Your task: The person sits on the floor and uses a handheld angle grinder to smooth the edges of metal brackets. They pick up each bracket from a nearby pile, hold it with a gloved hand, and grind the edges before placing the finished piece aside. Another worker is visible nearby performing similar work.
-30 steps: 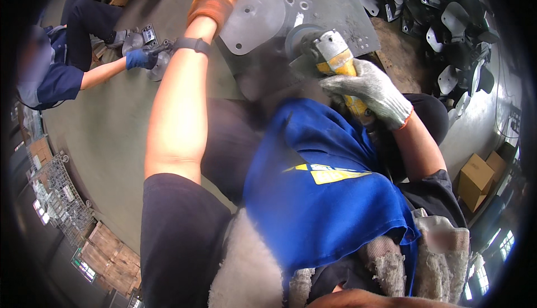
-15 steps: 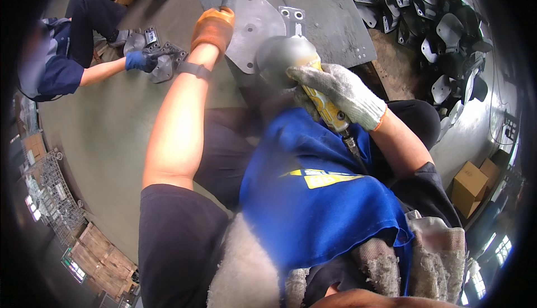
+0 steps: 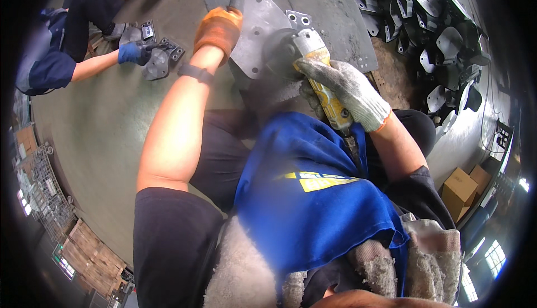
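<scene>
My left hand [image 3: 218, 33], in an orange glove with dark fingertips, is closed on the far left edge of a rounded grey metal plate [image 3: 256, 39] with several holes. A bracket with two ringed holes [image 3: 298, 19] shows at the plate's far right side. My right hand [image 3: 348, 88], in a white knit glove, wraps round the yellow body of an angle grinder [image 3: 330, 102]. Its blurred disc [image 3: 281, 55] lies over the plate's right edge and hides part of it. A hose or cord fitting [image 3: 351, 142] runs from the grinder's near end.
Beneath the plate is a dark flat sheet [image 3: 347, 28]. Many metal brackets [image 3: 430, 45] are heaped at the far right. Another person's blue-gloved hand [image 3: 133, 53] touches similar parts [image 3: 156, 64] at the left. Cardboard boxes [image 3: 460, 190] stand on the right; a blue apron [image 3: 313, 213] covers my lap.
The grinder's head and disc have shifted slightly away from me along the plate's right edge. My left hand keeps its hold on the plate. The whole view has shifted a little.
</scene>
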`<action>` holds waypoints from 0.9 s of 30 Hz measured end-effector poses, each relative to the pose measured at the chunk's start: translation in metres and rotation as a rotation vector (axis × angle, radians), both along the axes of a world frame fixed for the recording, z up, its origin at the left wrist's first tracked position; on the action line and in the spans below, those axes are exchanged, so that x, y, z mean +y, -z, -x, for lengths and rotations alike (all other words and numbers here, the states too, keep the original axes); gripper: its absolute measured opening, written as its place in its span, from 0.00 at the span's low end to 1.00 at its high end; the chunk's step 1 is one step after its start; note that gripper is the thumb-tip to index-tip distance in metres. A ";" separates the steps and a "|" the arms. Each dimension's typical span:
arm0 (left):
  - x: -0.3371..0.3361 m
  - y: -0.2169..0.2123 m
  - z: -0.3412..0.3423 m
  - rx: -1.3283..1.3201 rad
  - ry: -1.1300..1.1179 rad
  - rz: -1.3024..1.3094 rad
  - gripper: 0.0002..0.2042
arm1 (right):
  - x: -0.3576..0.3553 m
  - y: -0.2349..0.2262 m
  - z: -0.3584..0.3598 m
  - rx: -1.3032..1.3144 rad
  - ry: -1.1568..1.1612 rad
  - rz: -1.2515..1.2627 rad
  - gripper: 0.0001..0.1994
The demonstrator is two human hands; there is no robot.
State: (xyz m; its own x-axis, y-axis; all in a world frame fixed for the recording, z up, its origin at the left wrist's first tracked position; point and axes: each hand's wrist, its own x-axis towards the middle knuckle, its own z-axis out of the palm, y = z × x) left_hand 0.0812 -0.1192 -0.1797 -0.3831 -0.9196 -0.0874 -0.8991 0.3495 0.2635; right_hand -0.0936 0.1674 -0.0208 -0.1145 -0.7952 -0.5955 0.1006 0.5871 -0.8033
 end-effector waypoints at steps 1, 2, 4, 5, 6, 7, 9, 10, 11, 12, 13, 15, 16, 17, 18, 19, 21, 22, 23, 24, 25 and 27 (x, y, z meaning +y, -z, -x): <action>-0.003 0.003 -0.001 -0.013 0.041 0.027 0.27 | -0.002 -0.015 0.000 -0.017 0.000 -0.145 0.27; -0.007 0.007 -0.003 -0.021 0.015 -0.002 0.26 | 0.003 -0.013 -0.002 0.002 -0.034 -0.180 0.25; -0.008 0.007 -0.002 -0.039 -0.029 -0.060 0.26 | 0.010 -0.001 -0.007 -0.001 -0.071 -0.174 0.23; -0.006 0.004 0.000 -0.025 -0.024 -0.054 0.26 | 0.009 0.002 -0.009 -0.021 -0.075 -0.132 0.23; -0.005 0.001 0.001 -0.012 -0.018 -0.049 0.25 | 0.005 0.000 -0.006 0.004 -0.076 -0.134 0.23; -0.001 -0.007 0.002 0.000 -0.011 -0.044 0.25 | 0.001 -0.001 -0.003 -0.009 -0.051 -0.148 0.23; 0.008 -0.025 0.011 -0.016 -0.073 -0.069 0.25 | -0.003 -0.011 0.002 -0.030 0.014 -0.179 0.22; 0.012 -0.031 0.015 -0.022 -0.102 -0.082 0.25 | 0.003 -0.007 0.003 -0.065 0.008 -0.156 0.22; 0.007 -0.025 0.011 -0.028 -0.062 -0.047 0.25 | 0.006 -0.002 0.004 -0.103 -0.011 -0.129 0.22; -0.002 -0.014 0.003 -0.034 -0.022 -0.013 0.25 | 0.013 -0.005 0.002 -0.035 -0.069 -0.173 0.22; -0.010 -0.001 -0.004 -0.038 0.011 0.018 0.25 | 0.020 -0.009 -0.001 0.037 -0.134 -0.218 0.22; -0.025 0.014 -0.002 -0.052 0.052 0.067 0.25 | 0.037 -0.002 0.000 -0.051 -0.111 -0.220 0.21; -0.028 0.015 0.000 -0.065 0.075 0.090 0.25 | 0.045 0.001 0.000 -0.099 -0.096 -0.223 0.21; -0.029 0.016 0.001 -0.063 0.107 0.064 0.24 | 0.048 -0.002 0.000 -0.025 -0.097 -0.243 0.20; -0.032 0.017 0.003 -0.060 0.140 0.039 0.24 | 0.054 -0.003 0.002 -0.007 -0.041 -0.183 0.18; -0.034 0.017 0.007 -0.057 0.175 0.014 0.23 | 0.059 -0.004 0.005 0.013 0.018 -0.119 0.17; -0.088 0.079 -0.043 -0.287 0.431 0.237 0.21 | 0.064 -0.007 0.010 -0.083 0.066 -0.134 0.14; -0.113 0.102 -0.078 -0.407 0.538 0.374 0.20 | 0.067 -0.003 0.013 -0.072 0.038 -0.115 0.14; -0.113 0.104 -0.072 -0.310 0.498 0.351 0.19 | 0.072 0.000 0.014 -0.036 0.049 -0.117 0.14; -0.113 0.105 -0.067 -0.211 0.457 0.331 0.18 | 0.075 0.002 0.016 -0.039 0.046 -0.126 0.15; -0.112 0.103 -0.062 -0.118 0.417 0.308 0.18 | 0.078 0.004 0.018 -0.045 0.044 -0.133 0.15; -0.092 0.088 -0.039 -0.021 0.318 0.201 0.17 | 0.082 0.009 0.020 -0.036 0.063 -0.147 0.17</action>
State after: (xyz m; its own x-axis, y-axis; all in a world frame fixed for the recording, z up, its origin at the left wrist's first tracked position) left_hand 0.1201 -0.2110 -0.2680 -0.6524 -0.7545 0.0716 -0.7417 0.6551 0.1440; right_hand -0.1134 0.2491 -0.0298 -0.1379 -0.6910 -0.7096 0.1683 0.6897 -0.7043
